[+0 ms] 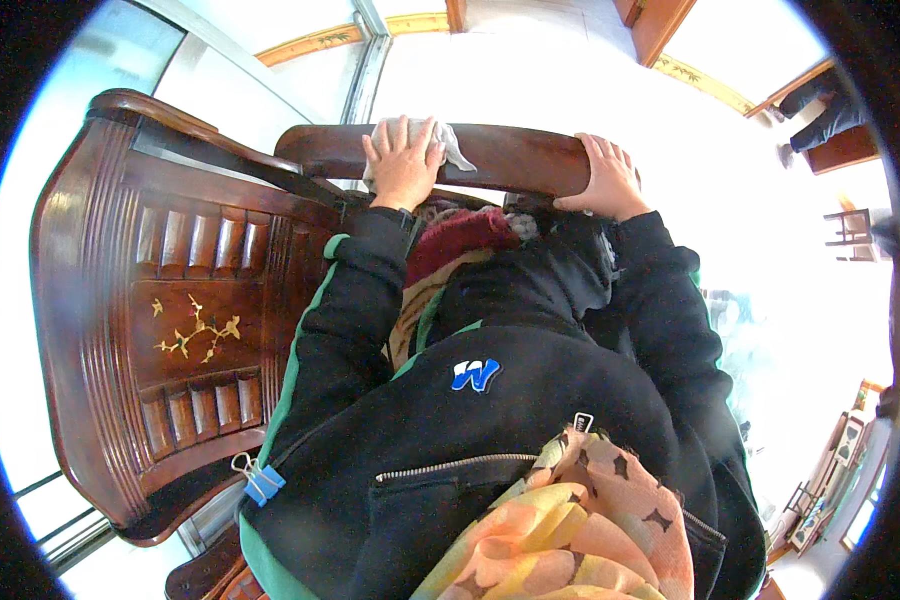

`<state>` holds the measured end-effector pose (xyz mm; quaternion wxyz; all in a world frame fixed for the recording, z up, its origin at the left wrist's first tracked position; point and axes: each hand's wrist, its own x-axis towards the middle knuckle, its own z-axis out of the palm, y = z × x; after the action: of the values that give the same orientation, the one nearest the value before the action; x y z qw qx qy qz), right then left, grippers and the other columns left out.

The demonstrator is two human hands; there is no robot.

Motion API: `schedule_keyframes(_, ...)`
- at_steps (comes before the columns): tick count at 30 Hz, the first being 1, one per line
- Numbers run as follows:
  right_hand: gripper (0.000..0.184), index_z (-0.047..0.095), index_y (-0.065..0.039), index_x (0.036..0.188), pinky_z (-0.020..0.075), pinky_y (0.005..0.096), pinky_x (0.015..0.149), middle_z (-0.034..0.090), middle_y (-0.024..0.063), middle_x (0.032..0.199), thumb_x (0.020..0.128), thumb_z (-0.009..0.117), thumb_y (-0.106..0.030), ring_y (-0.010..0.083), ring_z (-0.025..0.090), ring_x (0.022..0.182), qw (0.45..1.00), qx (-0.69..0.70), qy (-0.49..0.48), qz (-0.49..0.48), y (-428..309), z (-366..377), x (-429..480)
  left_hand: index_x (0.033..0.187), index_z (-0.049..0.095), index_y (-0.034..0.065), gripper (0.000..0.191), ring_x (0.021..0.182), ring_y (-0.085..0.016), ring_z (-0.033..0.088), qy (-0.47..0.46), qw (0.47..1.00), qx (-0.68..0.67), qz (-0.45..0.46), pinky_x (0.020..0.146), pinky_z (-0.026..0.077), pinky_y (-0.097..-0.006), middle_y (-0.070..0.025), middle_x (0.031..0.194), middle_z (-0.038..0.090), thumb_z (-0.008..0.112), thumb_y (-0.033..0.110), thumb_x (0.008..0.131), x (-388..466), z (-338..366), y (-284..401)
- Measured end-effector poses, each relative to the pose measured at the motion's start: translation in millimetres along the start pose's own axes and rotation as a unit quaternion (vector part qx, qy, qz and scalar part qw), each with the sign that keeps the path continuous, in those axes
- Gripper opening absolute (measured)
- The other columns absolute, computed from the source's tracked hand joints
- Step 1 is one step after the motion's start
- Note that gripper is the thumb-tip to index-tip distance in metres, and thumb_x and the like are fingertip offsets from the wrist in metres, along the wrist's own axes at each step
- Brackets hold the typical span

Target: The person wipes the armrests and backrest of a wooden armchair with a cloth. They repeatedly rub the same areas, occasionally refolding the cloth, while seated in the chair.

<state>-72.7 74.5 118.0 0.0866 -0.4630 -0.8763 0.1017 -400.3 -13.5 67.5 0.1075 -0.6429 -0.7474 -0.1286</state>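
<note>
A dark polished wooden armrest runs crosswise at the top centre of the head view. On its left part my left hand lies with fingers spread, pressing a pale grey cloth flat on the wood. My right hand rests over the armrest's right end, thumb apart from the fingers, with no cloth under it. To the left stands the chair's carved wooden backrest, with a gold-coloured branch inlay. Below the armrest, between my arms, a dark red patterned textile shows.
At the far right a person's legs show beside brown furniture. A small wooden stool stands lower on that side. Glazed panels with metal frames are behind the armrest. Another dark wooden seat edge shows at the lower left.
</note>
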Motion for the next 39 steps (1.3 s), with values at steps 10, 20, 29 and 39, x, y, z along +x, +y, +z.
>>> schedule_keyframes(10, 0.117, 0.04, -0.008, 0.145, 0.0275, 0.0522, 0.115, 0.046, 0.0197, 0.143, 0.05, 0.085, -0.059, 0.0399, 0.039, 0.136, 1.0, -0.005, 0.004, 0.004, -0.4, 2.4, -0.7, 0.141, 0.051, 0.0245, 0.046, 0.139, -0.039, 0.034, 0.07, 0.986, -0.1, 0.118, 0.113, 0.022, -0.0638, -0.0113, 0.143, 0.047, 0.052, 0.037, 0.098, -16.9, -7.7, 50.9)
schedule_keyframes(20, 0.115, 0.04, -0.007, 0.145, 0.028, 0.0511, 0.115, 0.046, 0.0194, 0.143, 0.051, 0.084, -0.058, 0.0397, 0.039, 0.135, 1.0, 0.002, 0.011, 0.002, -2.2, -1.3, -3.1, 0.137, 0.054, 0.0252, 0.042, 0.138, -0.034, 0.036, -0.005, 0.992, 0.128, -0.007, 0.113, 0.022, -0.0608, -0.0074, 0.141, 0.049, 0.049, 0.041, 0.098, 6.6, -13.2, -129.4)
schedule_keyframes(29, 0.122, 0.033, -0.004, 0.15, 0.0229, 0.0516, 0.119, 0.042, 0.0209, 0.146, 0.054, 0.083, -0.06, 0.0387, 0.036, 0.139, 1.0, 0.014, 0.008, -0.018, 8.0, 5.1, -4.3, 0.141, 0.052, 0.027, 0.044, 0.143, -0.037, 0.03, -0.012, 0.995, 0.086, -0.04, 0.117, 0.015, -0.0596, -0.008, 0.149, 0.044, 0.045, 0.043, 0.101, 6.3, 12.5, -120.6)
schedule_keyframes(39, 0.128, 0.015, 0.001, 0.155, 0.0151, 0.0512, 0.121, 0.026, 0.0283, 0.155, 0.065, 0.082, -0.06, 0.0416, 0.022, 0.146, 0.983, 0.163, 0.08, -0.016, 29.0, 16.9, -49.1, 0.143, 0.047, 0.0193, 0.051, 0.136, -0.04, 0.037, 0.047, 0.98, -0.076, 0.176, 0.114, 0.024, -0.0584, -0.0146, 0.143, 0.046, 0.055, 0.035, 0.096, 0.5, -11.7, 74.1)
